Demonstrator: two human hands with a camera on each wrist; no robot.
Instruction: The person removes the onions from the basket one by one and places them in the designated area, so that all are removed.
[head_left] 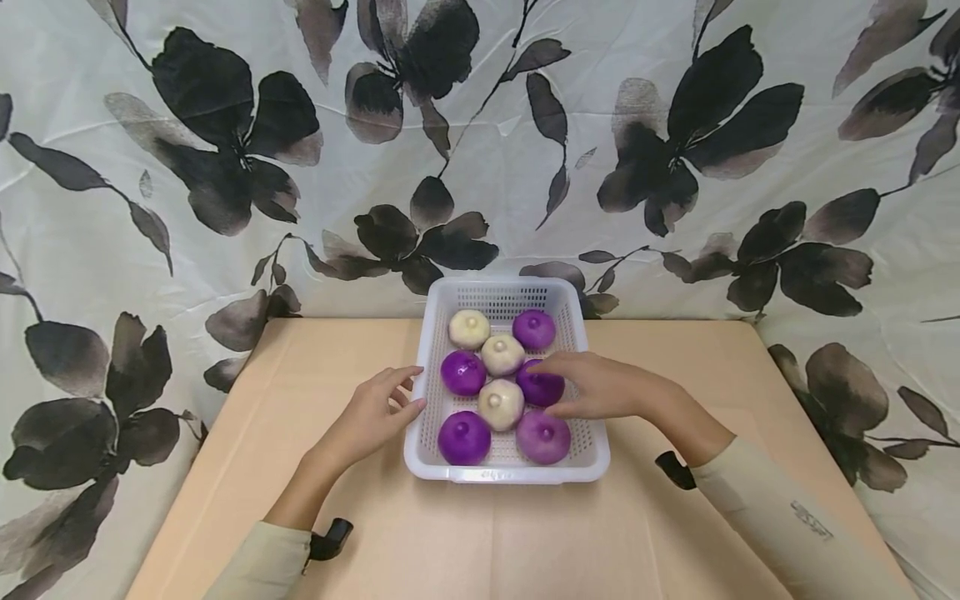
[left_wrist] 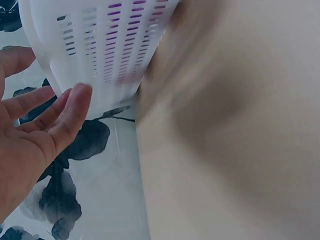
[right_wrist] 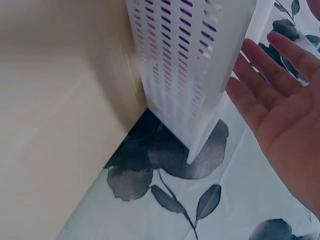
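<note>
A white plastic basket (head_left: 508,475) holds several purple onions (head_left: 464,438) and three white onions (head_left: 501,405), all sitting apart or lightly touching on its slotted floor. My left hand (head_left: 377,412) is at the basket's left wall, fingertips at the rim and fingers loosely bent; the left wrist view shows the same hand (left_wrist: 35,120) beside the slotted side. Over the right rim reaches my right hand (head_left: 600,385), its fingers above a purple onion (head_left: 542,385) and partly covering it. In the right wrist view the fingers of this hand (right_wrist: 290,100) are spread and extended; contact with the onion cannot be told.
The basket stands on a light tan table (head_left: 360,533), near its back edge. Behind and around the table hangs a white cloth (head_left: 540,167) printed with dark flowers. Black bands with small cameras (head_left: 330,540) sit at both wrists.
</note>
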